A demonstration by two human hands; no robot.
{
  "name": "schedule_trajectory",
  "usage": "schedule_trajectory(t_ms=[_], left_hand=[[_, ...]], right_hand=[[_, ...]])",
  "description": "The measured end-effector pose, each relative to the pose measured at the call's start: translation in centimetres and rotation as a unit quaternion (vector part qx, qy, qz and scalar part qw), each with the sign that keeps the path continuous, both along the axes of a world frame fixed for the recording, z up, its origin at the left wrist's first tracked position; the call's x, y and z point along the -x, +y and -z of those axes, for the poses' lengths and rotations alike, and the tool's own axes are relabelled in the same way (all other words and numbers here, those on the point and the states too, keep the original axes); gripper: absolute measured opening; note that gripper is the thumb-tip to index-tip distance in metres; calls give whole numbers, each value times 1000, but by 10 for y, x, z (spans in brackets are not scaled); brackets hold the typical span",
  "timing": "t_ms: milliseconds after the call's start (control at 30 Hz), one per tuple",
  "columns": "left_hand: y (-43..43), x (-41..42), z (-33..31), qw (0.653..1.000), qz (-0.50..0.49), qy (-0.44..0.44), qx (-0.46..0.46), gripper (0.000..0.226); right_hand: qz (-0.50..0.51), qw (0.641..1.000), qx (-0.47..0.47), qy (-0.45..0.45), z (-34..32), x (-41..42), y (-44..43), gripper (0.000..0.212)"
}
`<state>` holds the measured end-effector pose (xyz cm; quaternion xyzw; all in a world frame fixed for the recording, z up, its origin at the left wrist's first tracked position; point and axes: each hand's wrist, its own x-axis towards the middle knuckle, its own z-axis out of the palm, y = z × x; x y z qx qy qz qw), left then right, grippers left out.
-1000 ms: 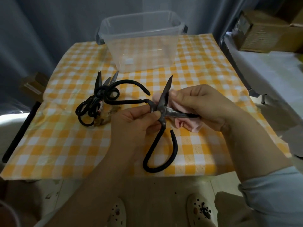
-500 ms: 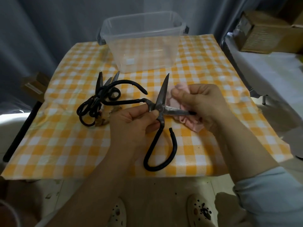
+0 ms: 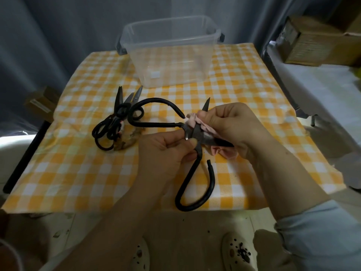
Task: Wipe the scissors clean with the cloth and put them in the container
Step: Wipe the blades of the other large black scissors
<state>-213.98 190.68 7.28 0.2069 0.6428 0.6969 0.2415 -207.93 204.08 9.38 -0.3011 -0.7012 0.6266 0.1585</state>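
Inspecting the grip, I find the left hand [image 3: 168, 148] pinching the scissors [image 3: 195, 167] at their pivot, blades spread so each edge is reachable. The right hand [image 3: 233, 124] grips the pink cloth [image 3: 221, 151] folded round the far blade. The container [image 3: 172, 23] stands beyond, well apart; wiping, I judge, unfinished.

- The table [image 3: 244, 204] is covered by a tablecloth [image 3: 78, 173] in orange and white checks, which hangs a little over the near edge and lies rumpled along the left side.
- A clear plastic container [image 3: 172, 75] with dark side clips stands upright on the tablecloth at the far edge, about in the middle, open at the top.
- A heap of black-handled scissors [image 3: 115, 124] lies on the left half, blades pointing toward the container, handles tangled together.
- A small brownish lump [image 3: 130, 142] rests against the heap's near right side; what it is cannot be told.
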Motion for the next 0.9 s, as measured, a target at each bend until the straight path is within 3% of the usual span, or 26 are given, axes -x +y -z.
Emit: schedule_trajectory(t_ms=[100,233,400,600,700,767,833,900], left_hand=[[-1,1,0,1000,0,1,-1,19],[-3,1,-1,1000,2,-18,-3,23],[-10,1,-3,999,11,-39,6,14],[-21,13,-15,998,-33,-32,-32,31],[-23,16,-22,996,-53,-43,-53,37],[-24,17,-25,994,-63,-56,-64,37],[-24,16,-29,993,-66,-73,-71,35],[-24,14,-31,990,-75,-97,-73,34]], right_hand=[[39,999,24,17,1,5,-2,36],[68,987,134,58,3,10,-1,19],[179,975,109,80,-6,9,18,16],[205,973,-93,53,-5,3,38,21],[114,989,-94,-10,-8,-1,32,33],[78,984,-153,-53,-12,-5,22,40],[96,958,-263,-68,-15,-12,10,36],[123,954,-274,-25,-20,-21,-8,23]])
